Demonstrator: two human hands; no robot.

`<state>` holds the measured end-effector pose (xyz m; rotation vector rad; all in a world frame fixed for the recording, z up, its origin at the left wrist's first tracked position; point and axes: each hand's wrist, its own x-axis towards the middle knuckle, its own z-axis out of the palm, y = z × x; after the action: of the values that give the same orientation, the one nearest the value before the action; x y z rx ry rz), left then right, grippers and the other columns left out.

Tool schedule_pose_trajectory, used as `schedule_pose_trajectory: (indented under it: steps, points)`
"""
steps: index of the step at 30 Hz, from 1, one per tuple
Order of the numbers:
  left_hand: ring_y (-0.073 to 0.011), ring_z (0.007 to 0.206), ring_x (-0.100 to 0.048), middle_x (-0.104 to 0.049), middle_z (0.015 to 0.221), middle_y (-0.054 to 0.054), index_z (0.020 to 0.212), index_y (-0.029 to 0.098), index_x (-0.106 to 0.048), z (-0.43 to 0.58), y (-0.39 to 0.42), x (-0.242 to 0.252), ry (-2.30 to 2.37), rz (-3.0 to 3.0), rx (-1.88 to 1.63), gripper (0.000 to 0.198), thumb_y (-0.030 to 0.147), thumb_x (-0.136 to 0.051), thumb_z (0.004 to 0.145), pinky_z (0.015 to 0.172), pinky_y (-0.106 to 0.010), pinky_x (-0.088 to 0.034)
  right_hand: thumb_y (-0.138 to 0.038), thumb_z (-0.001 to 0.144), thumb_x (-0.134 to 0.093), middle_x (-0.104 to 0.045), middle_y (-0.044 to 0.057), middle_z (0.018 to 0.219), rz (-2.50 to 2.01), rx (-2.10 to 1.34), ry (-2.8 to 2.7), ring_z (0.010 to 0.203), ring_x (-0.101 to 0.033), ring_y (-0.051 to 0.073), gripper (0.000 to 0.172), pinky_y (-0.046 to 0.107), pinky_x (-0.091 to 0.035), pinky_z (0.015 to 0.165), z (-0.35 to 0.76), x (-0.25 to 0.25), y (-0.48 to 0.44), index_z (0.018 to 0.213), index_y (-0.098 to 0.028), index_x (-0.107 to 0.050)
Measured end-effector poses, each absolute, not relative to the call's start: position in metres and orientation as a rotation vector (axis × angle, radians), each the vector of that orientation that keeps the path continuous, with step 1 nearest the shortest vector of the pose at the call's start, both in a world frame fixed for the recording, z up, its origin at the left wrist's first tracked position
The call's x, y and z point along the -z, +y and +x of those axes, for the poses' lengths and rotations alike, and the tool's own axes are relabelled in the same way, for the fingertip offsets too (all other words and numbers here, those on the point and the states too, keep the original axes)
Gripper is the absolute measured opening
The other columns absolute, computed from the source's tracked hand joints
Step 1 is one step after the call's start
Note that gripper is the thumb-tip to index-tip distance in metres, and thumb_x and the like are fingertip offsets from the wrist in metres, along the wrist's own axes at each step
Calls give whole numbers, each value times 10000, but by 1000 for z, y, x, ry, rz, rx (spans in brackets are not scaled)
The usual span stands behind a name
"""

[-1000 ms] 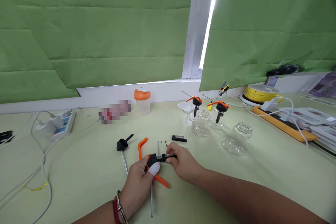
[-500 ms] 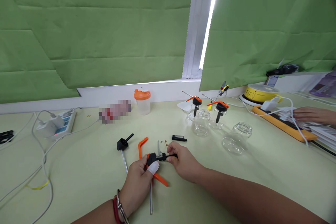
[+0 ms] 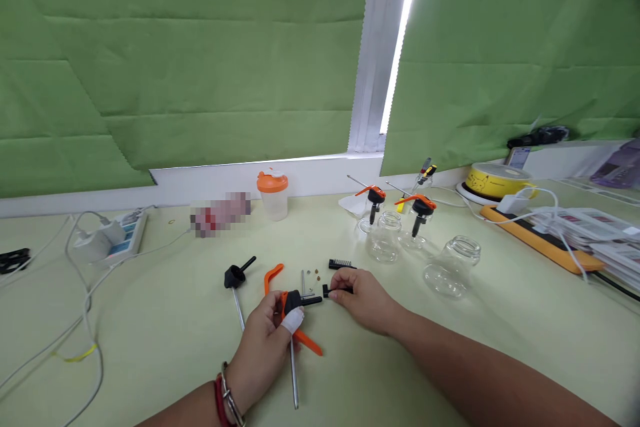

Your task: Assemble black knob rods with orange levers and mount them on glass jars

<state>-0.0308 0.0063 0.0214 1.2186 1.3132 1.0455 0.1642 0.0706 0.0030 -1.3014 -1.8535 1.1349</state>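
My left hand (image 3: 263, 341), with a white wrap on the thumb, grips a black and orange pump head (image 3: 293, 302). An orange lever (image 3: 309, 343) and a long metal tube (image 3: 294, 377) stick out below it. Just to the right, my right hand (image 3: 369, 301) pinches a small black plastic rod with a T-shaped end (image 3: 327, 291), apart from the head. Behind the hands lie a black piece with a spring (image 3: 341, 263), a thin metal pin (image 3: 303, 280), several tiny bits (image 3: 317, 272) and a loose orange lever (image 3: 273, 272). A black funnel-like part (image 3: 234, 277) on a metal tube rests left.
Two glass jars (image 3: 386, 240) (image 3: 450, 270) stand right of centre, near two more orange-black pump heads (image 3: 376, 195) (image 3: 421, 204). An orange-lidded cup (image 3: 273, 197) is at the back. Cables and a power strip (image 3: 127, 240) lie left; an orange power strip (image 3: 540, 238) and papers (image 3: 595, 223) lie right.
My right hand has moved right, and the black rod it holds is now separate from the pump head. My left hand stays almost in place. Another person's hand has left the papers at right.
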Motion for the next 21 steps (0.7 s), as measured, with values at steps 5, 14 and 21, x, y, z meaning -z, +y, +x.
schedule_pose_trajectory:
  steps: [5,14,21]
  points:
    - [-192,822,-587,-632,881,-36,913,188,-581,-31,5,-20,1262,1307,-992,218,348,-596,766,741,-303,-462,-301,734,-547,-622,-4,673,-1424,-936,-1915,598,-509,129,139,231,-367,545,172,-8,79,735,-203,-646]
    - [-217,878,-597,-647,937,-56,931,183,-569,-31,5,-22,1250,1359,-908,229,349,-584,774,762,-319,-458,-327,756,-522,-664,2,679,-1471,-752,-1973,637,-570,148,198,244,-396,587,178,-20,86,701,-211,-672]
    - [-213,865,-582,-643,941,-62,923,177,-571,-32,4,-21,1263,1371,-912,233,350,-590,769,772,-333,-456,-358,765,-527,-670,28,693,-1514,-681,-1952,639,-573,156,234,258,-404,597,188,-32,91,680,-190,-667]
